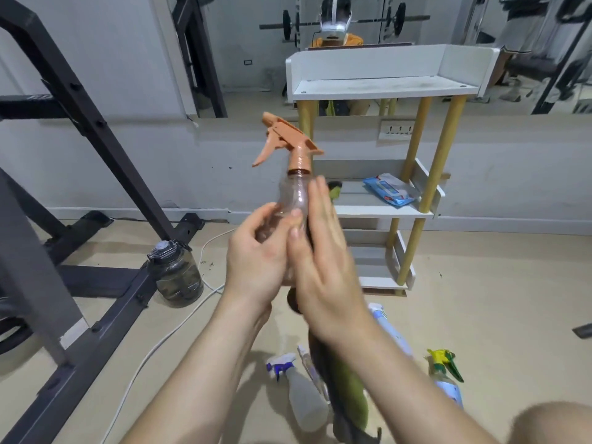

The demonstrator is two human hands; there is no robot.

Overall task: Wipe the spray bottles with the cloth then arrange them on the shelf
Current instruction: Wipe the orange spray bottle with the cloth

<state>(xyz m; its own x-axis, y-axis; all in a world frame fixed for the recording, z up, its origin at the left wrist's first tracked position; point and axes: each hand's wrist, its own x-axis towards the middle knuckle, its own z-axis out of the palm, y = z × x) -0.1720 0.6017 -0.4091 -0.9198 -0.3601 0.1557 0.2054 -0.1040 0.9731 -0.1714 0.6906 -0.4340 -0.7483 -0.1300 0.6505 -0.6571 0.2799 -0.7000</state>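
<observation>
The left hand (256,251) curls its fingers round the lower body of the spray bottle (296,193), which is held upright in the air with its nozzle pointing left. The right hand (323,251) lies flat along the bottle's right side, fingers straight, pressing the cloth (349,389), which hangs below. The shelf (368,64) stands beyond, on the right, nearer to the right hand.

This is a gym room, small and plain, by the look of it. A black steel rack frame (96,129) stands bolted together on the left, its feet spread over the beige floor (496,299). Along the far wall runs a big mirror (256,59), and in it shows a barbell (398,18) loaded with plates. A large smoky water jug (176,277) sits on the floor just beside the rack's foot.
</observation>
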